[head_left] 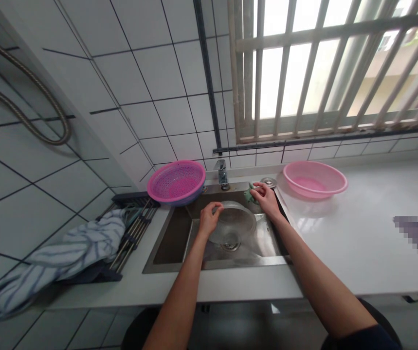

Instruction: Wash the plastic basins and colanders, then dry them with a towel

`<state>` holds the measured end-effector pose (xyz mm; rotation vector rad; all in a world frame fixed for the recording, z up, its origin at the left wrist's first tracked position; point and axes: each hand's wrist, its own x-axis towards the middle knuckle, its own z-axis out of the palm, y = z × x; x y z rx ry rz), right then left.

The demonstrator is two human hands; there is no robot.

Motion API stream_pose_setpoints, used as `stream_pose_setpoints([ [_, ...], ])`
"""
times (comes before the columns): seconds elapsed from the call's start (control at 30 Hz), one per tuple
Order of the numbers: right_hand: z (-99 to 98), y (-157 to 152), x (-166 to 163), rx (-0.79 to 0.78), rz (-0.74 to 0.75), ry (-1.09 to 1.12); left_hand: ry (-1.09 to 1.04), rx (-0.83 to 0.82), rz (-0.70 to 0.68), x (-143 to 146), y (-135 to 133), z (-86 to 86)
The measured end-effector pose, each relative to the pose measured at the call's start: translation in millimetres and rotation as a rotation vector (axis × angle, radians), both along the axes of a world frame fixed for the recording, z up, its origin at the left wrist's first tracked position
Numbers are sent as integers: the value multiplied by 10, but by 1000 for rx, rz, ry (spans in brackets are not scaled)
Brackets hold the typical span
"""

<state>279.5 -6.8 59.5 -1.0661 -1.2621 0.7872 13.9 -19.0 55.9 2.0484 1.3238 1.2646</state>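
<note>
Over the steel sink [165,243] my left hand [209,218] grips the near left rim of a clear glass bowl [236,224], which is tilted above the drain. My right hand [265,197] is closed on a green cloth or sponge [249,193] at the bowl's far right edge, close to the sink's back wall. Both forearms reach in from the bottom of the view.
A purple colander [176,182] sits at the sink's back left, a faucet [223,175] behind the sink, a pink basin [314,179] on the white counter to the right. A striped towel [59,257] lies over a drying rack [132,228] at left. Barred window behind.
</note>
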Motion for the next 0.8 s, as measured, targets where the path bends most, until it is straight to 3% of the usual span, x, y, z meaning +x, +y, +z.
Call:
stream_pose_setpoints([
  [0.13, 48, -147, -260, 123, 225, -283, 28, 9, -52, 89, -41, -2],
  [0.23, 24, -200, -384, 217, 278, -443, 16, 9, -55, 84, -34, -5],
  [0.47, -54, -121, -244, 185, 231, -494, -15, 4, -8, -2, 5, 7],
  [0.63, -16, -122, -133, 196, 47, -590, -11, 2, -3, -6, -2, 14],
  [0.8, 74, -143, -99, 105, -23, -367, 5, -25, -9, -19, 6, 14],
])
